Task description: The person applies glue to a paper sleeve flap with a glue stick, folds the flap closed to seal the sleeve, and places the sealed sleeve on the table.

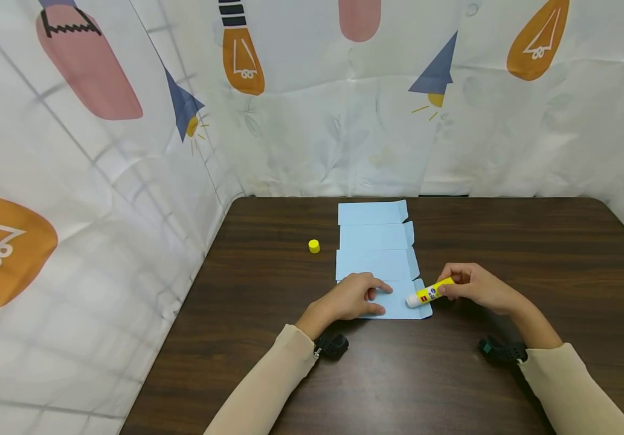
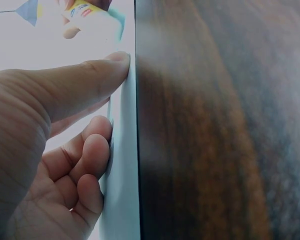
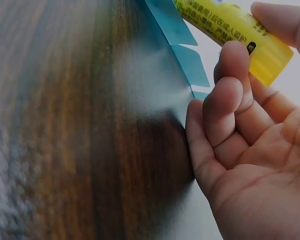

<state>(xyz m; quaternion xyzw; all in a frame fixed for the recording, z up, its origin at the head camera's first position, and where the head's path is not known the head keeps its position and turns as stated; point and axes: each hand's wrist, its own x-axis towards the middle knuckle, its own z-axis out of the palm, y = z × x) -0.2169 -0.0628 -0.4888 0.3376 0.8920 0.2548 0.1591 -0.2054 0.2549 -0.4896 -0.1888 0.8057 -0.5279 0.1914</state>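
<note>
A light-blue paper cutout [image 1: 373, 264] with side flaps and fold lines lies flat on the table. My left hand [image 1: 352, 297] presses on its nearest panel, thumb and index finger apart; in the left wrist view the other fingers [image 2: 96, 155] curl against the paper. My right hand [image 1: 477, 289] pinches a yellow glue stick [image 1: 430, 292] near its yellow end. The white end of the glue stick is tilted down at the flap on the nearest panel's right edge. Whether it touches the paper I cannot tell.
A yellow cap [image 1: 314, 246] stands on the dark wooden table [image 1: 268, 272], left of the paper. Printed fabric [image 1: 312, 139] hangs behind the table and along its left side. Each wrist wears a black strap with a small device [image 1: 333, 346].
</note>
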